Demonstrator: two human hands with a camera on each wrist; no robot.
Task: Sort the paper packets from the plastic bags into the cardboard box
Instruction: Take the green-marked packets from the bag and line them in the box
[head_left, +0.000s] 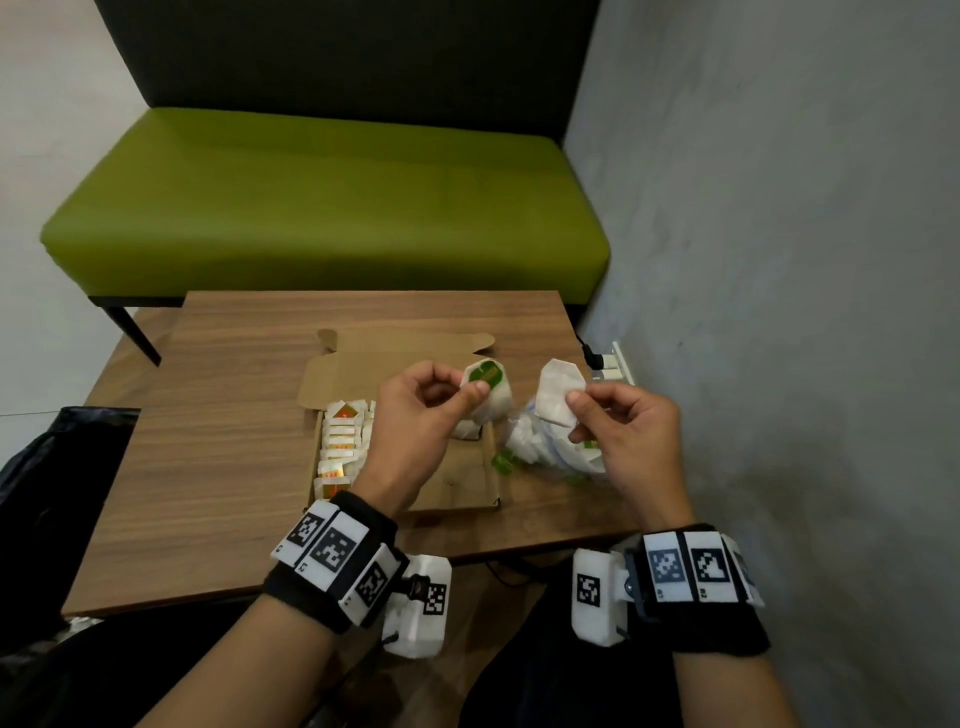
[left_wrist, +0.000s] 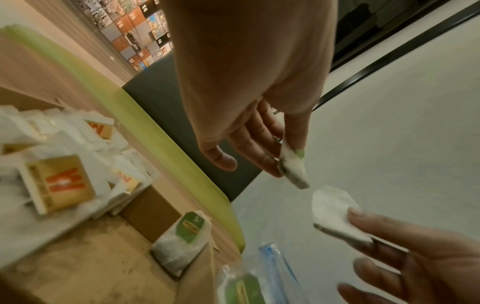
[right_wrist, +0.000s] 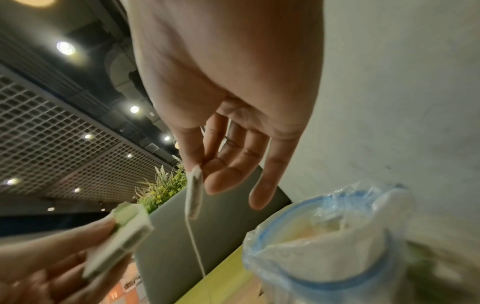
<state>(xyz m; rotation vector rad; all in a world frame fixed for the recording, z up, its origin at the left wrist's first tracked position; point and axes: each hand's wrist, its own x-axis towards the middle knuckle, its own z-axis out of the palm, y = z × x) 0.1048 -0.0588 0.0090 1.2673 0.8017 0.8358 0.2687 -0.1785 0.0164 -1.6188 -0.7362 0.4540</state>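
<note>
Above the open cardboard box, my left hand pinches a white paper packet with a green label between thumb and fingers. The left wrist view shows that packet edge-on. My right hand pinches a plain white packet over the clear plastic bag, which lies on the table right of the box and holds more packets. In the right wrist view this packet hangs edge-on above the bag. Rows of white and orange packets fill the box's left side; a few green-labelled packets stand at its right.
The wooden table stands before a green bench. A grey wall runs close along the right, with a socket and plug by the table's corner. A black bag lies at the left.
</note>
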